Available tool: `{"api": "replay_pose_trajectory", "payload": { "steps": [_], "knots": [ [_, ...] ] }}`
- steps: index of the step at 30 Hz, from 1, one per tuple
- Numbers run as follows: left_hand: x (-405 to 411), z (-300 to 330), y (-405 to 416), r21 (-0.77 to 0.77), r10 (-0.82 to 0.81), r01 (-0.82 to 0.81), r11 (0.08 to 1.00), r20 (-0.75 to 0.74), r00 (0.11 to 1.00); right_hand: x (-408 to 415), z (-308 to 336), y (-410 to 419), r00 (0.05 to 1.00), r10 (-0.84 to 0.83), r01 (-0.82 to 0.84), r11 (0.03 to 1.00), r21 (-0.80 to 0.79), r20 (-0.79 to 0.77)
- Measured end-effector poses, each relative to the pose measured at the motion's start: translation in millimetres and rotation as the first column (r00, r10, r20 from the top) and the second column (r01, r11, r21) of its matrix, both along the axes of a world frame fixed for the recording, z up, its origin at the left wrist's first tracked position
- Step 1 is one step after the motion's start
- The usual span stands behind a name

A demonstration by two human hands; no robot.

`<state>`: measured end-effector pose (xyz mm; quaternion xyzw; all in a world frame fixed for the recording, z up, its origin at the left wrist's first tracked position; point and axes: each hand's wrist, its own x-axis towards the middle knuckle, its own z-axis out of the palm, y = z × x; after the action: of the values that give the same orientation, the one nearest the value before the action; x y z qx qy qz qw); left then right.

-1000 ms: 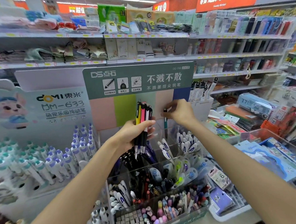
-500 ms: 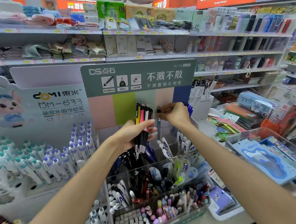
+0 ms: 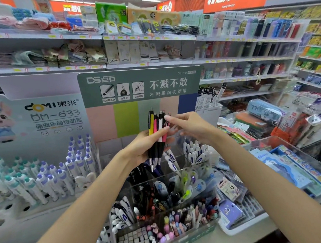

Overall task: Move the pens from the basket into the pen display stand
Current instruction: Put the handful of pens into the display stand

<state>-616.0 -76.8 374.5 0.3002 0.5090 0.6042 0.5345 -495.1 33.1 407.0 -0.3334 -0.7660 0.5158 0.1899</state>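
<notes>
Left hand (image 3: 139, 149) has its fingers wrapped round a bunch of click pens (image 3: 157, 136), held upright in front of the green pen display stand (image 3: 140, 88), long axis near vertical, tips down, clickers up. Light, stiff, smooth plastic, probably slippery, so I'd pinch one near the top and slide it out. Right hand (image 3: 190, 126) reaches for the tops, fingers loosely apart, holding nothing.

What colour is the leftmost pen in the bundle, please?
Yellow and black leftmost pen, head view.
</notes>
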Motion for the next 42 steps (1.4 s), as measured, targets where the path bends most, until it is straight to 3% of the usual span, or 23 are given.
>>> {"api": "replay_pose_trajectory", "payload": {
  "steps": [6,10,13,18,22,33,38,42],
  "knots": [
    [12.5,4.8,5.4,-0.006,-0.01,0.01,1.0,0.027,1.0,19.8,5.2,8.8,0.998,-0.039,0.039,0.999,0.004,-0.055],
    [5.8,2.7,5.8,0.026,0.038,-0.039,0.999,0.006,0.999,29.1,18.1,23.9,0.886,-0.35,0.329,0.937,-0.119,-0.303],
    [-2.0,0.4,4.0,0.017,0.084,-0.083,0.996,-0.053,0.995,27.8,15.8,35.3,0.86,-0.419,0.459,0.884,0.085,-0.291],
    [-8.0,2.4,-0.2,-0.002,0.11,-0.11,0.994,-0.021,0.994,-4.0,-14.1,33.1,0.954,-0.288,0.214,0.849,0.484,0.084],
    [-13.0,2.0,-3.0,-0.014,0.105,-0.105,0.994,-0.021,0.994,-22.3,-30.6,30.7,0.935,-0.256,0.103,0.858,0.503,0.246],
    [-24.2,-4.4,-8.4,-0.026,0.024,-0.026,0.999,-0.081,0.996,-29.1,-35.7,27.9,0.955,-0.294,0.264,0.895,0.359,0.031],
    [-19.1,-2.5,-5.7,-0.01,0.037,-0.038,0.999,-0.046,0.998,-25.8,-37.2,31.3,0.951,-0.307,0.259,0.867,0.426,0.048],
    [-12.2,-2.5,-3.5,0.001,0.041,-0.041,0.999,-0.048,0.998,-19.8,-29.3,26.7,0.964,-0.263,0.23,0.892,0.389,0.032]
  ]
}}
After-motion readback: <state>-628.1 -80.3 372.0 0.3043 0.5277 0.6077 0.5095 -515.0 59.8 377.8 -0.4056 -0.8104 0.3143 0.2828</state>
